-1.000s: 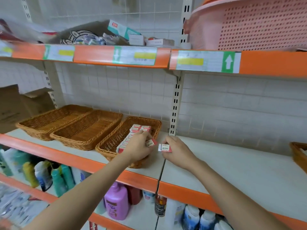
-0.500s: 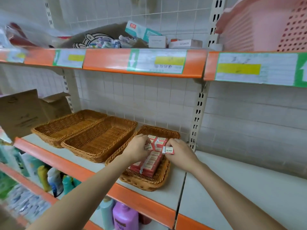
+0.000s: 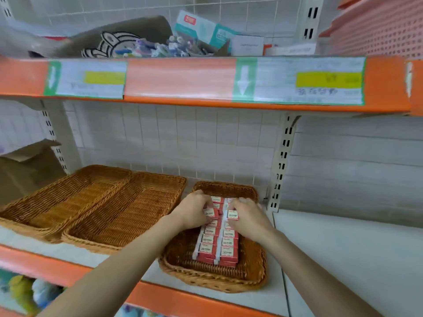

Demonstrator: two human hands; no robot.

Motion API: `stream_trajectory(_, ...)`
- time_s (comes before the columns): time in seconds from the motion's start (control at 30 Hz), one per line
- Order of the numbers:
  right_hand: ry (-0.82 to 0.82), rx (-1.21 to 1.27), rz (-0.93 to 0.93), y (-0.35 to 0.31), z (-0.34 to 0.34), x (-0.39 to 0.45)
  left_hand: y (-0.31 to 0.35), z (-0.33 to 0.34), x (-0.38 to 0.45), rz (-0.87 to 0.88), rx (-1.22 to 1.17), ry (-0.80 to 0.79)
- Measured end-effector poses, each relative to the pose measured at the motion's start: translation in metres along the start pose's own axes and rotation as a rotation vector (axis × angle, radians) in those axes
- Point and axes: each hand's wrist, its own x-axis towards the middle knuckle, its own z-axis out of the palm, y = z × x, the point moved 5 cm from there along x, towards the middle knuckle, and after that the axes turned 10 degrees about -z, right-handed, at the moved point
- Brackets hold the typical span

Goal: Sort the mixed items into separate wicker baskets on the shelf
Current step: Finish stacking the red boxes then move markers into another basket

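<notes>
I see three wicker baskets along the shelf (image 3: 343,259): the left basket (image 3: 45,216) and middle basket (image 3: 119,223) hold nothing, while the right basket (image 3: 212,277), near the shelf's front edge, holds two rows of small red boxes (image 3: 216,245). My left hand (image 3: 194,211) pinches one red box (image 3: 211,212) over the rows. My right hand (image 3: 247,219) pinches another red box (image 3: 233,215) just beside it.
</notes>
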Motion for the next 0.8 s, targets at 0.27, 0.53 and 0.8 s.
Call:
stream_trajectory(0.27,-0.120,-0.092,0.063,-0.005,0.007,-0.001,-0.002,0.008,0.009,0.156,-0.001,-0.045)
stream_trajectory(0.53,-0.058,-0.019,0.064,-0.001,0.007,0.004,-0.004,0.008,0.007,0.167,-0.070,0.004)
stream_trajectory(0.8,-0.083,-0.011,0.042,0.002,0.014,0.008,-0.003,0.011,0.009,0.182,-0.070,-0.002)
